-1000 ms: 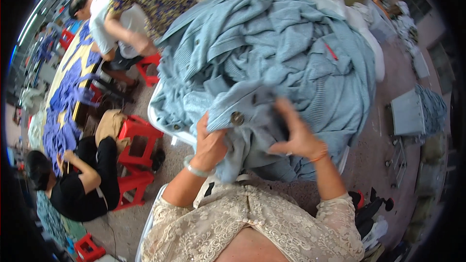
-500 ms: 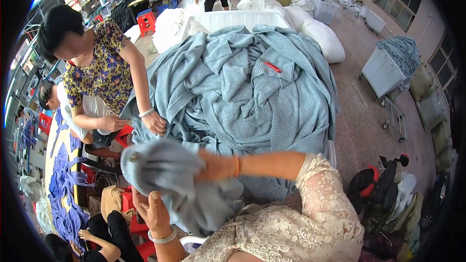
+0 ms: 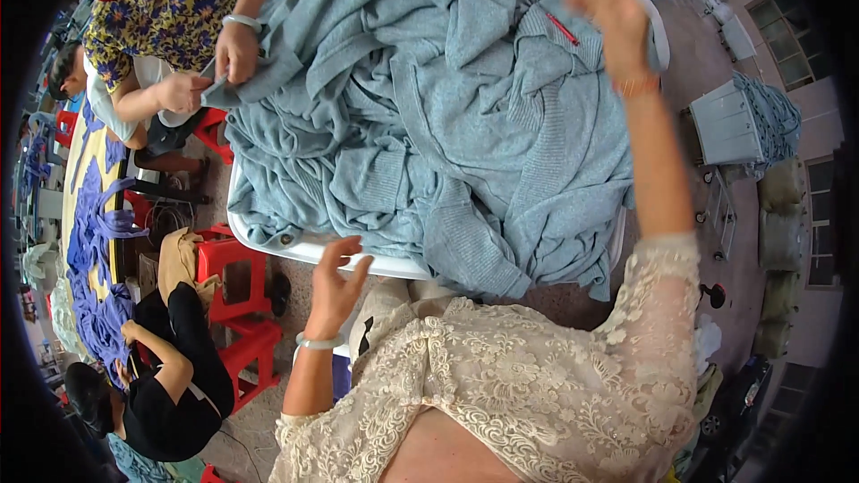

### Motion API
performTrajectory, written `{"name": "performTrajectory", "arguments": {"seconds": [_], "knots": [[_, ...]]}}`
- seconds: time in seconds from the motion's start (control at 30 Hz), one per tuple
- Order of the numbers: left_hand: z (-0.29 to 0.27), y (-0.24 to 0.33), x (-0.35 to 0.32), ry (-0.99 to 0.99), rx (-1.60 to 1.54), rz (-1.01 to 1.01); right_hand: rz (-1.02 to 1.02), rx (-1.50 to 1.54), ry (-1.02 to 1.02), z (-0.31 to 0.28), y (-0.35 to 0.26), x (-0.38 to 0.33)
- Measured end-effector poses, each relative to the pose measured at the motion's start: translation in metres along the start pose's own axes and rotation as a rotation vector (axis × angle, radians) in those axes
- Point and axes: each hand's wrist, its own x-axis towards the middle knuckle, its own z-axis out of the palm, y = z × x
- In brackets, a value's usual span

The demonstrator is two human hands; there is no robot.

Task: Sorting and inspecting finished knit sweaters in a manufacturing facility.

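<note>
Grey-blue knitwear pile (image 3: 429, 98), red stools (image 3: 237, 304) beside

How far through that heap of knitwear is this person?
Hard to tell what is done: no finished stack shows. In hand, nothing: the left hand hangs open by the white table edge, and the right hand is raised open over the grey-blue sweater pile. A big tangled pile is left, and a co-worker's hand grips its edge.
</note>
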Motion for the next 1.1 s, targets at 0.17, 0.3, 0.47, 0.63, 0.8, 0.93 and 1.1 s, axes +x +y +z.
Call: {"name": "performTrajectory", "arguments": {"seconds": [0.17,0.3,0.47,0.63,0.8,0.93,1.1], "knots": [[0.053,-0.046,0.005,-0.338,-0.046,-0.136,0.675,-0.440,-0.886,0.059,-0.004,-0.214],[0.097,-0.059,0.028,-0.278,-0.160,-0.121,0.478,-0.620,-0.610,0.096,0.017,-0.349],[0.115,-0.040,0.059,-0.294,-0.291,-0.483,0.384,0.055,-0.405,0.118,-0.010,-0.336],[0.098,-0.027,0.056,-0.457,-1.122,-0.649,0.323,0.657,-0.829,0.117,-0.090,-0.287],[0.058,-0.037,0.013,-0.322,-1.150,-0.512,0.201,0.929,-1.175,0.145,-0.121,-0.278],[-0.014,-0.073,-0.014,-0.202,-1.191,-0.383,0.345,0.803,-1.198,0.131,-0.099,-0.263],[-0.122,-0.138,-0.158,-0.049,-1.212,-0.248,0.370,-0.072,-0.734,0.132,-0.043,-0.263]]}}
